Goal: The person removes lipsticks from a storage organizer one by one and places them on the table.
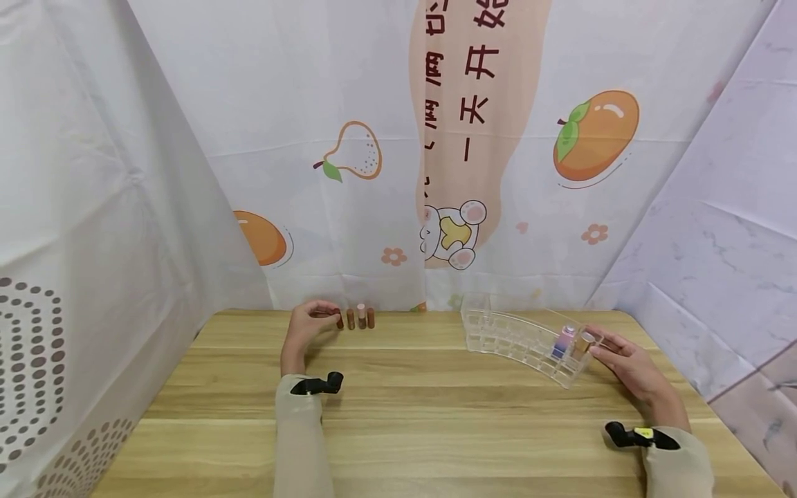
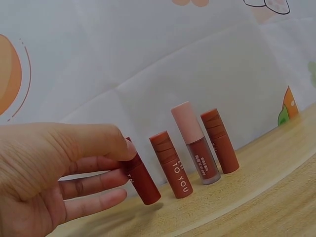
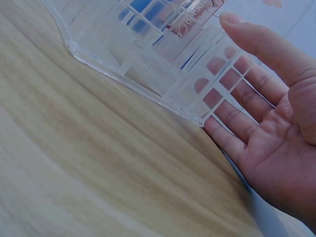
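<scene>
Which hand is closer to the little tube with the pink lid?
Left. The left hand pinches the dark red tube, with one reddish-brown tube between that and the pink-lidded tube; the right hand is far off, touching the clear holder.

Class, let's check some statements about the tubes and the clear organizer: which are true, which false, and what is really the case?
1. The left grip pinches a dark red tube. True.
2. The pink-capped tube ends the row on the right. False: a brownish tube stands to its right.
3. A purple-blue item sits in the clear organizer. True.
4. The right grip is at the organizer's left end. False: it is at the right end.
</scene>
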`<action>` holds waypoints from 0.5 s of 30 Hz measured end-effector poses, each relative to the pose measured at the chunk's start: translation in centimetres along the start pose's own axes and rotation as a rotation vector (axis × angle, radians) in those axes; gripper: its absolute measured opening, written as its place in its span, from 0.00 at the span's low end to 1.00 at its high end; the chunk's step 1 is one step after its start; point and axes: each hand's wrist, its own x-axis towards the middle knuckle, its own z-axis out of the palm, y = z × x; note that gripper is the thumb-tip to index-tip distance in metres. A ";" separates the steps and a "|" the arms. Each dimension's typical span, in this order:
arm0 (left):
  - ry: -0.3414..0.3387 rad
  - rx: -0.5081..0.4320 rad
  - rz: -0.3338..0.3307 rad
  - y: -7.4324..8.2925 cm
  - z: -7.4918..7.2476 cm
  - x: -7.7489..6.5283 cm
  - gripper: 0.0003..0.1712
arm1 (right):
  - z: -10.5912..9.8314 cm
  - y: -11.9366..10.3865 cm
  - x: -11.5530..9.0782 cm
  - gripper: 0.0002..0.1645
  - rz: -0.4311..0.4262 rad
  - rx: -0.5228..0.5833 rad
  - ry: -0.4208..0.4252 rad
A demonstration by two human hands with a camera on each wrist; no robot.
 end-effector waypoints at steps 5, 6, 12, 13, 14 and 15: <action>0.007 0.013 -0.016 -0.1 -0.1 0.0 0.14 | 0.0 0.0 0.0 0.31 0.002 -0.005 0.001; 0.007 0.015 -0.019 -0.1 -0.1 0.0 0.14 | 0.0 0.0 0.0 0.31 0.003 -0.003 0.000; 0.001 0.015 -0.036 -0.1 -0.2 0.0 0.15 | -0.1 0.0 0.1 0.31 -0.002 0.022 -0.007; -0.001 0.010 -0.037 -0.1 -0.2 0.0 0.16 | 0.0 0.0 0.1 0.31 -0.006 0.021 -0.011; -0.003 0.003 -0.039 0.0 -0.2 0.0 0.16 | 0.0 0.1 0.1 0.32 -0.007 0.023 -0.009; -0.007 0.001 -0.044 0.1 -0.2 0.0 0.16 | 0.0 0.1 0.1 0.32 -0.010 0.023 -0.007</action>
